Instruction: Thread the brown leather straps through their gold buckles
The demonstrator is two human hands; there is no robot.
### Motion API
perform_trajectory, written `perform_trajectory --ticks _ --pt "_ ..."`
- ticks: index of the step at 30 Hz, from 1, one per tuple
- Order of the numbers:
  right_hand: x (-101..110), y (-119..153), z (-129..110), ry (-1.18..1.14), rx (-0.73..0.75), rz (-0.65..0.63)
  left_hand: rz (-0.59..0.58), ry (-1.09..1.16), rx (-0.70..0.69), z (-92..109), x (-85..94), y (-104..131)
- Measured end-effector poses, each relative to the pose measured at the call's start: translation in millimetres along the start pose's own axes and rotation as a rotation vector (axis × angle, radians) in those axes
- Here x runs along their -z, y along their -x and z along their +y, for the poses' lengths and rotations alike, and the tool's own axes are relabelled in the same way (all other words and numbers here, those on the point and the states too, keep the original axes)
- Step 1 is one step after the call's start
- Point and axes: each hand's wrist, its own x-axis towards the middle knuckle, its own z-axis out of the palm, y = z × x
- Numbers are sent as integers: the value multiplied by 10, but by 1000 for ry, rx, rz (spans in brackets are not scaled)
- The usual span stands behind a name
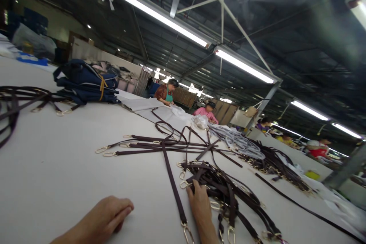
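The white table (57, 167) fills the lower frame and runs off every edge but the far one, so I cannot see where it ends on my side. Beyond it other people work at the far benches, small and blurred; what they handle is too faint to tell. A stack of navy bags (85, 82) lies at the far left, half turned away. More dark straps (17, 101) are cut off by the left edge. In the middle, a laid-out bundle of brown straps (154, 145) points its brass clips left. Nearer me sits the tangled pile of straps (225, 188), with individual straps too knotted to separate by eye; its lower end runs out of frame. One long strap (173, 183) lies straight between my hands, its clip (187, 232) partly cut by the bottom edge. My right hand (200, 202) rests on the pile's near edge, fingers curled into the straps; whether it actually pinches one is hidden by my own knuckles. My left hand (110, 213) lies loosely curled on bare table, holding nothing, wrist cut off below.
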Motion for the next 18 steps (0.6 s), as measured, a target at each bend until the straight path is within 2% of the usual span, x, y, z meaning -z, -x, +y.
perform_trajectory --ticks 4,7,10,12,15,18 --pt "12 14 -1 -77 27 23 0 44 -17 17 35 8" --pt "101 -6 10 -192 44 39 20 161 1 -17 27 0" --pt "222 2 -146 -339 75 19 48 441 108 -100 -54 -55" --pt "274 82 -402 -470 127 -25 38 702 213 -160 -119 -107" --pt "225 374 -937 -695 326 -218 -4 1122 345 -234 -166 -153" --pt "-23 805 -1452 -740 583 -617 -44 1436 413 -288 -112 -152"
